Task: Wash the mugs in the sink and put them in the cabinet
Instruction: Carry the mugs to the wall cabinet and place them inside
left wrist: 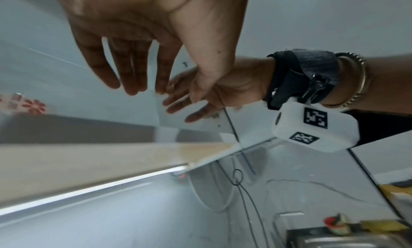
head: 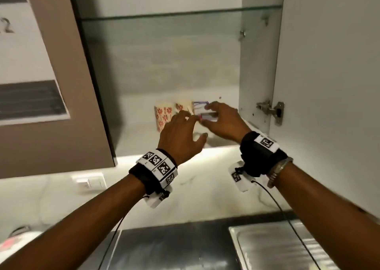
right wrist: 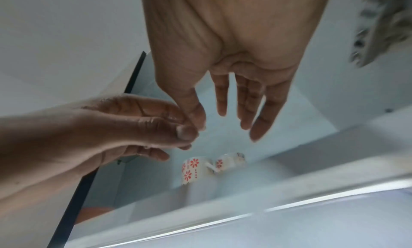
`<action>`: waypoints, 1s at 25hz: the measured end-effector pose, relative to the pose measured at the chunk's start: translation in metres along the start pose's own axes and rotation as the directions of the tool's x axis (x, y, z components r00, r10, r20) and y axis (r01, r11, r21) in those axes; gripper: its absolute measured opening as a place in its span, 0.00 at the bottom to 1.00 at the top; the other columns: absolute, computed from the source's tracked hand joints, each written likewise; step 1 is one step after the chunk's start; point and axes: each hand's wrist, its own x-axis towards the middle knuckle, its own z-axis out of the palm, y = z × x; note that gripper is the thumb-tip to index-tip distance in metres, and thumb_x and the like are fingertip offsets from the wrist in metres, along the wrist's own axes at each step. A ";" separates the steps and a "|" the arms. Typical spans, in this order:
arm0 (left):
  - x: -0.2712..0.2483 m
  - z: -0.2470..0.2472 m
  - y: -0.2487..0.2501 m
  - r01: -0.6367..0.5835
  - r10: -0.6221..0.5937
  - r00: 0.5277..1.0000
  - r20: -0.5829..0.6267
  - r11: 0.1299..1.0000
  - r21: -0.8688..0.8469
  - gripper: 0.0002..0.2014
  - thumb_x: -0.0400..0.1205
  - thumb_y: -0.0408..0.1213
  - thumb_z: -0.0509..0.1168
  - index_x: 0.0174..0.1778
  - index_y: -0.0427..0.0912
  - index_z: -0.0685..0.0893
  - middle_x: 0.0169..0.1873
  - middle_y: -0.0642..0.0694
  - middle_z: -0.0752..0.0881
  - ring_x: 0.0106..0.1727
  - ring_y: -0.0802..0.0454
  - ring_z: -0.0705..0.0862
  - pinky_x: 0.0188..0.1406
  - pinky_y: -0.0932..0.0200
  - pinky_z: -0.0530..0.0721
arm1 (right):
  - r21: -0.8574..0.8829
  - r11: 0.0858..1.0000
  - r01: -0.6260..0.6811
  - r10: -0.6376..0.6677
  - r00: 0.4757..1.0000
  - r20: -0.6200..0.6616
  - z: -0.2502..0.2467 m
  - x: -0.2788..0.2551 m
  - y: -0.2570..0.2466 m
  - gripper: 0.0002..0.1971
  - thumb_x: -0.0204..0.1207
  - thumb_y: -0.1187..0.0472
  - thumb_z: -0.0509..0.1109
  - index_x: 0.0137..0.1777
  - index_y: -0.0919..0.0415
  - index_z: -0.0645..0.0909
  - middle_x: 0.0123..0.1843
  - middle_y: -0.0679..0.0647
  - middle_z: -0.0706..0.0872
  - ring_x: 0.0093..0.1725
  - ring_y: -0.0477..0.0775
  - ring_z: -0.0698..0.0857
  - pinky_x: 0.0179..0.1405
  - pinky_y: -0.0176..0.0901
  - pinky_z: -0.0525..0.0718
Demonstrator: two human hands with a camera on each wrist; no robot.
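Mugs in cabinet [head: 131, 68]: 3 total. 2 w/ red flower print, the left one [head: 163, 115] and the middle one [head: 182, 106], plus 1 w/ blue-purple print [head: 200, 107]. From my right wrist cam only 2 flower mugs show. My hands: 2, left [head: 181, 138] & right [head: 223, 121], both up at the mugs. Wrist units: 2, one per arm. Glass shelf [head: 181, 14]: 1. Door hinge [head: 270, 110]: 1. Sink [head: 287, 247]: 1. Wall switch plate [head: 89, 182]: 1.

Dim, soft, motion-blurred views; bright under-cabinet light strip [left wrist: 93, 186]; wide-angle bending at edges.
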 end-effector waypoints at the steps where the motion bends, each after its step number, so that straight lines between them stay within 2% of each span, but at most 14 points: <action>1: -0.019 0.012 0.013 -0.071 0.068 0.997 -0.047 0.996 -0.054 0.27 0.80 0.57 0.66 0.72 0.49 0.79 0.66 0.46 0.81 0.65 0.45 0.81 0.55 0.48 0.84 | 0.079 0.996 0.039 -0.032 0.996 -0.086 -0.001 -0.031 0.008 0.23 0.80 0.51 0.79 0.73 0.53 0.81 0.72 0.48 0.85 0.64 0.48 0.87 0.60 0.39 0.83; 3: -0.056 0.041 0.037 -0.142 0.128 0.987 -0.101 0.979 -0.149 0.24 0.82 0.56 0.64 0.71 0.50 0.81 0.62 0.50 0.83 0.60 0.49 0.83 0.50 0.50 0.85 | 0.177 0.983 0.054 -0.013 0.974 -0.226 -0.001 -0.093 0.040 0.17 0.81 0.55 0.79 0.68 0.51 0.84 0.67 0.42 0.87 0.59 0.40 0.88 0.53 0.34 0.87; 4: -0.075 0.060 0.048 -0.130 0.112 0.989 -0.098 0.970 -0.206 0.23 0.82 0.56 0.64 0.70 0.52 0.81 0.61 0.52 0.83 0.59 0.52 0.83 0.48 0.52 0.86 | 0.186 0.983 0.000 0.050 0.963 -0.265 0.001 -0.125 0.062 0.14 0.81 0.55 0.78 0.66 0.50 0.86 0.64 0.41 0.88 0.57 0.39 0.88 0.50 0.30 0.87; 7: -0.137 0.137 0.063 -0.002 0.033 0.996 0.087 0.944 -0.331 0.22 0.81 0.55 0.65 0.71 0.54 0.78 0.60 0.53 0.84 0.59 0.51 0.84 0.45 0.51 0.87 | 0.177 0.934 -0.310 0.347 0.905 -0.247 0.024 -0.224 0.147 0.09 0.80 0.55 0.79 0.59 0.49 0.88 0.54 0.42 0.91 0.51 0.39 0.89 0.48 0.27 0.83; 9: -0.178 0.195 0.073 0.050 0.047 0.963 0.264 0.936 -0.349 0.23 0.79 0.53 0.66 0.70 0.51 0.78 0.58 0.49 0.84 0.57 0.45 0.85 0.47 0.49 0.87 | 0.125 0.856 -0.501 0.517 0.831 -0.204 0.045 -0.291 0.211 0.07 0.79 0.58 0.80 0.56 0.51 0.89 0.47 0.45 0.92 0.46 0.42 0.89 0.49 0.33 0.85; 11: -0.207 0.242 0.082 0.103 0.047 0.902 0.429 0.942 -0.321 0.24 0.79 0.53 0.67 0.70 0.50 0.78 0.57 0.48 0.83 0.57 0.42 0.85 0.50 0.48 0.86 | 0.033 0.765 -0.644 0.640 0.753 -0.155 0.066 -0.343 0.267 0.07 0.78 0.61 0.78 0.53 0.50 0.89 0.45 0.48 0.92 0.45 0.48 0.90 0.50 0.45 0.88; 13: -0.228 0.282 0.093 0.163 0.030 0.840 0.541 0.938 -0.306 0.25 0.79 0.53 0.66 0.72 0.50 0.76 0.61 0.47 0.82 0.59 0.41 0.84 0.53 0.47 0.85 | -0.037 0.646 -0.763 0.755 0.645 -0.115 0.085 -0.374 0.313 0.07 0.78 0.62 0.76 0.53 0.50 0.87 0.47 0.52 0.92 0.48 0.56 0.91 0.50 0.45 0.86; 14: -0.237 0.297 0.098 0.186 0.025 0.812 0.583 0.935 -0.300 0.26 0.80 0.52 0.66 0.73 0.49 0.76 0.62 0.46 0.81 0.60 0.41 0.84 0.54 0.46 0.85 | -0.074 0.572 -0.817 0.810 0.577 -0.106 0.092 -0.384 0.329 0.09 0.78 0.61 0.75 0.56 0.53 0.87 0.52 0.56 0.92 0.54 0.62 0.91 0.52 0.45 0.84; 16: -0.250 0.325 0.109 0.211 0.021 0.766 0.642 0.936 -0.282 0.25 0.79 0.51 0.65 0.73 0.49 0.75 0.60 0.45 0.81 0.58 0.39 0.84 0.53 0.46 0.84 | -0.182 0.402 -0.898 0.898 0.425 -0.115 0.102 -0.392 0.361 0.24 0.78 0.53 0.77 0.71 0.59 0.81 0.68 0.64 0.85 0.69 0.69 0.84 0.63 0.50 0.82; 18: -0.263 0.350 0.114 0.234 0.014 0.743 0.669 0.931 -0.280 0.25 0.79 0.50 0.65 0.71 0.48 0.75 0.58 0.45 0.81 0.55 0.39 0.85 0.50 0.46 0.85 | -0.216 0.236 -0.947 0.946 0.275 -0.170 0.107 -0.389 0.390 0.44 0.73 0.44 0.81 0.82 0.64 0.67 0.81 0.67 0.71 0.81 0.71 0.71 0.76 0.57 0.75; 20: -0.273 0.362 0.114 0.251 0.009 0.729 0.685 0.927 -0.279 0.25 0.78 0.49 0.65 0.72 0.47 0.75 0.57 0.43 0.81 0.54 0.38 0.85 0.48 0.45 0.86 | -0.176 0.153 -0.972 0.963 0.186 -0.192 0.106 -0.386 0.414 0.57 0.67 0.41 0.86 0.87 0.64 0.57 0.86 0.68 0.61 0.85 0.73 0.63 0.82 0.62 0.70; 22: -0.280 0.374 0.107 0.285 -0.019 0.712 0.702 0.921 -0.265 0.26 0.78 0.49 0.65 0.73 0.47 0.74 0.58 0.43 0.81 0.55 0.39 0.84 0.50 0.44 0.86 | -0.154 0.123 -0.980 0.977 0.147 -0.154 0.110 -0.383 0.441 0.61 0.63 0.45 0.90 0.88 0.64 0.56 0.87 0.68 0.62 0.86 0.72 0.64 0.84 0.63 0.68; 25: -0.283 0.378 0.092 0.317 -0.050 0.721 0.692 0.910 -0.265 0.25 0.79 0.50 0.65 0.72 0.48 0.75 0.57 0.43 0.81 0.53 0.41 0.84 0.51 0.45 0.85 | -0.080 0.164 -0.983 0.971 0.175 -0.161 0.113 -0.389 0.464 0.55 0.59 0.52 0.92 0.82 0.61 0.65 0.80 0.66 0.75 0.78 0.71 0.75 0.77 0.60 0.77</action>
